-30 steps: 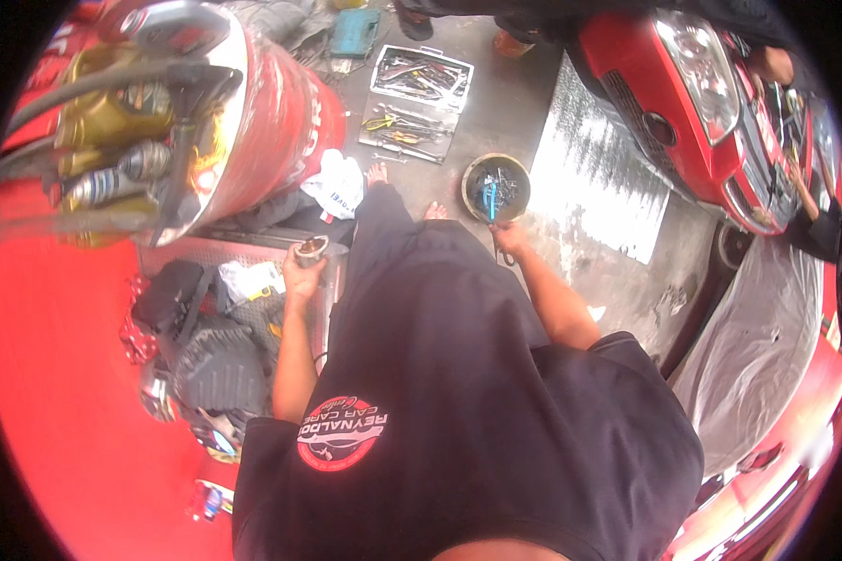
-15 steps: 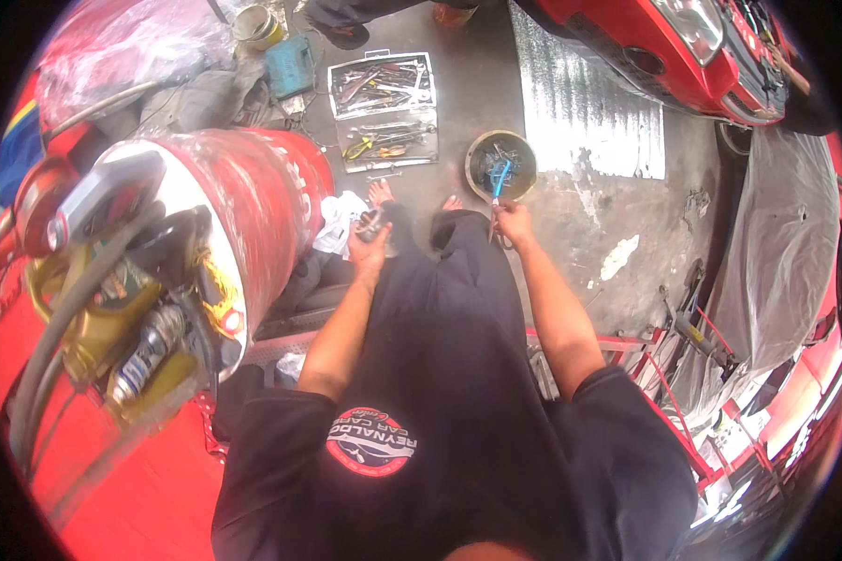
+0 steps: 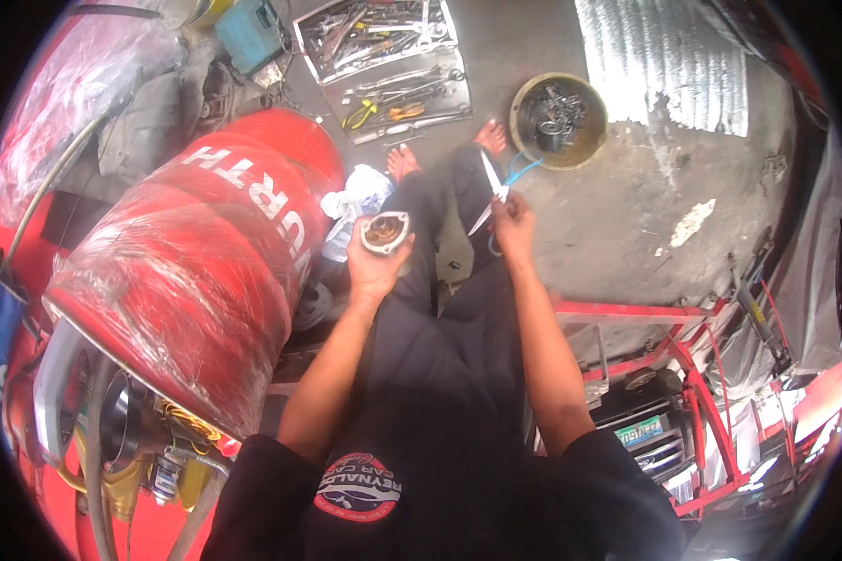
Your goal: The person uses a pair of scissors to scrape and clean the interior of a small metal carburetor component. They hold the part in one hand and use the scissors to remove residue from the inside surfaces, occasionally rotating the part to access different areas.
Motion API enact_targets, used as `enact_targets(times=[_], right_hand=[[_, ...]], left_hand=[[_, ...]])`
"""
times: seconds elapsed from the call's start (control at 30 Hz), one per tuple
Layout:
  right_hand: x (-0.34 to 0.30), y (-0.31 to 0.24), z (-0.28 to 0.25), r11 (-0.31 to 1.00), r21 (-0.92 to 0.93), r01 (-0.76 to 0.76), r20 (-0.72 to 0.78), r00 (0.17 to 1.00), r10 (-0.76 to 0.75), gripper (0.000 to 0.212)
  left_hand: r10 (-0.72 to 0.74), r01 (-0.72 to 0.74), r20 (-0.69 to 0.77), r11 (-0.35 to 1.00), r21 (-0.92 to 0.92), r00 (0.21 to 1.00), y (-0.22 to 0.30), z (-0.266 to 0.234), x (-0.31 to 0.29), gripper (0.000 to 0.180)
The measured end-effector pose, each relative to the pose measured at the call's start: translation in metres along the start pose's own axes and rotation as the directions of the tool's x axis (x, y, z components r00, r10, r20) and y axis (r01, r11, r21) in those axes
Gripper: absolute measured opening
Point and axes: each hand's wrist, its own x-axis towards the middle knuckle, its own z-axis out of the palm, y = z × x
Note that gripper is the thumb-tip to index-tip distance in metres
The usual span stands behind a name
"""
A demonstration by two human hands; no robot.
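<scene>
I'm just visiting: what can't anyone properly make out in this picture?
All in the head view:
- Metal part: its underside is covered by the left hand.
- Pale blade-like piece and blue piece: the right hand hides whether they join.
- Dark bits in the round pan: too small and jumbled to identify.
- Tool tray: its far end is cut off by the upper edge.

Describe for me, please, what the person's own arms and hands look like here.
The left hand and right hand are bare, without gloves. Both forearms are uncovered, with no watch visible. Loose, short black sleeves belong to a black shirt with a round, mostly red-and-white emblem.
</scene>
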Motion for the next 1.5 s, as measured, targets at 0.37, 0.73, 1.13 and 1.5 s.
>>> enact_targets(times=[0.37,0.73,1.13,1.5], right_hand=[[0.001,-0.021,0.015,0.957,0.241,0.162,-0.110,0.984,-0.139,0.026],[-0.049,-0.014,-0.012,0.897,0.255,0.360,-0.185,0.929,-0.320,0.021],[-0.388,-0.107,0.041,0.730,0.446,0.518,0.479,0.551,-0.683,0.021],[-0.465,-0.116,0.078,0.750,0.390,0.534,0.628,0.441,-0.641,0.022]], left_hand=[[0.163,-0.160,0.105,0.986,-0.034,0.981,0.007,-0.022,0.051,0.046],[0.508,-0.511,0.064,0.843,0.171,0.859,0.038,-0.087,-0.036,0.055],[0.872,-0.777,-0.289,0.485,0.402,0.395,0.085,-0.276,-0.238,0.047],[0.843,-0.814,-0.353,0.510,0.279,0.407,0.072,-0.288,-0.227,0.045]])
